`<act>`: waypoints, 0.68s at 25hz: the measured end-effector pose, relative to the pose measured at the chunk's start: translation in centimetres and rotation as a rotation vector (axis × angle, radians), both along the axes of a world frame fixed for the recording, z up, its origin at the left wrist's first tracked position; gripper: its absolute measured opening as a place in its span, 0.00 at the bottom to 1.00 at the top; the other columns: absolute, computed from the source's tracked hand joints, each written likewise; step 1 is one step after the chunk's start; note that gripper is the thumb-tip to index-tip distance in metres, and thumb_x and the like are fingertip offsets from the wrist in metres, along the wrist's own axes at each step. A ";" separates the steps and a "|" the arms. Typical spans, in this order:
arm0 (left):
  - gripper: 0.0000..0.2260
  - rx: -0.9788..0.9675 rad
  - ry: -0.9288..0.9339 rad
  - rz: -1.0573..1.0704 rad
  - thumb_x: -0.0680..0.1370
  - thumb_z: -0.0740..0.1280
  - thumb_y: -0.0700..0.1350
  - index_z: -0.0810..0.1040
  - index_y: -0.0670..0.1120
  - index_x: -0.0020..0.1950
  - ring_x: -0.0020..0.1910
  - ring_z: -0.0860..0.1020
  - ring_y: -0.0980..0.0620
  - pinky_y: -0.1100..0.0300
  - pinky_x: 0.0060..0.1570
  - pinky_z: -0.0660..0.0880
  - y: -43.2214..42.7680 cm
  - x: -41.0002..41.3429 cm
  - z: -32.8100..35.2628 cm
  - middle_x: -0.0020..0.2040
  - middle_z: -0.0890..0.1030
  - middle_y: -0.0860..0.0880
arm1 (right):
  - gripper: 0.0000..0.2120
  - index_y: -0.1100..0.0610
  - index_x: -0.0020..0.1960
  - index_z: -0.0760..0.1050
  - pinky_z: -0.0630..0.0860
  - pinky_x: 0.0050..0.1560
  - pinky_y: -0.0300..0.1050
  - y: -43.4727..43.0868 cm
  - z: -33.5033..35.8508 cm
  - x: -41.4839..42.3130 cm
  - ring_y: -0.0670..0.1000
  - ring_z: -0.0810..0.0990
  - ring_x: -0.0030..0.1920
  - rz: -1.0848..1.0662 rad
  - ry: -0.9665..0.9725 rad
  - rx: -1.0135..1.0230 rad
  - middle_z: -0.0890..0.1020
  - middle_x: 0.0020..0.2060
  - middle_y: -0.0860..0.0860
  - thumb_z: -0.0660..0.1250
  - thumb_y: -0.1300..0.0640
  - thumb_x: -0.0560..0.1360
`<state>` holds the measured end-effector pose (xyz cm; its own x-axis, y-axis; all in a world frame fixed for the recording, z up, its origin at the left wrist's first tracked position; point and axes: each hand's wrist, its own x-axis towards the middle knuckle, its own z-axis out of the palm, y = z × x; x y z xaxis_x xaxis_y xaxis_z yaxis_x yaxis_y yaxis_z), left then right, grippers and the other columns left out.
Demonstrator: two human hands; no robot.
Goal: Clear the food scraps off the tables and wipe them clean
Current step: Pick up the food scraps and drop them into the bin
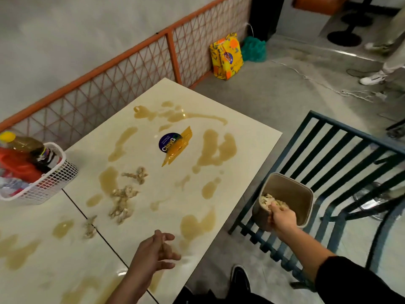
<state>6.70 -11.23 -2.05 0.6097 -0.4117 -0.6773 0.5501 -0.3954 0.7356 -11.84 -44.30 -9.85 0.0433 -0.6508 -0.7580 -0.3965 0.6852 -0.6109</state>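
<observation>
My left hand [156,253] hovers over the near edge of the table [247,137], fingers loosely spread and gripping nothing firmly. A tan blur sits against the fingers, and I cannot tell whether it is food. The food scraps [122,201] lie in pale clumps on the tabletop beyond and to the left of that hand, well apart from it. A smaller clump sits right at the seam between the two tabletops. Brown spills [217,148] pool all across the surface, around a round blue sticker [167,143] and a yellow wrapper [178,148].

My right hand [281,218] is off the table's right edge, fingers curled over the near rim of a beige bin [289,194], held tilted above a dark slatted chair [328,159]. More scraps lie inside the bin, just beside my fingers. A white basket [52,183] holding a bottle [20,144] stands at the table's far left.
</observation>
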 end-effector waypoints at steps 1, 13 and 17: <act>0.22 0.037 -0.012 -0.049 0.84 0.54 0.54 0.77 0.37 0.51 0.34 0.82 0.40 0.56 0.31 0.76 -1.0 -0.6 -0.2 0.30 0.69 0.44 | 0.17 0.64 0.57 0.78 0.79 0.36 0.48 -1.4 -0.2 -0.2 0.55 0.79 0.37 -0.036 -0.010 -0.002 0.81 0.41 0.58 0.64 0.50 0.83; 0.12 0.200 -0.368 -0.365 0.74 0.66 0.50 0.80 0.53 0.57 0.37 0.75 0.58 0.57 0.41 0.77 -11.6 -7.6 -0.4 0.46 0.75 0.49 | 0.17 0.61 0.62 0.75 0.73 0.38 0.46 3.3 2.2 -0.8 0.54 0.78 0.37 0.481 -0.423 0.560 0.80 0.41 0.57 0.64 0.49 0.82; 0.16 0.154 -1.000 -0.803 0.81 0.62 0.46 0.74 0.56 0.68 0.56 0.74 0.63 0.63 0.58 0.72 -13.9 -8.9 -0.5 0.57 0.77 0.60 | 0.19 0.66 0.59 0.77 0.78 0.53 0.50 5.5 3.8 0.0 0.54 0.81 0.47 0.532 -0.744 0.587 0.81 0.47 0.59 0.67 0.49 0.82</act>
<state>-2.19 -25.09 -2.53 0.4958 -0.8561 -0.1461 -0.6399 -0.4738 0.6050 -11.82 -38.80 -6.06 0.7898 0.0424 -0.6119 -0.3948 0.7986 -0.4543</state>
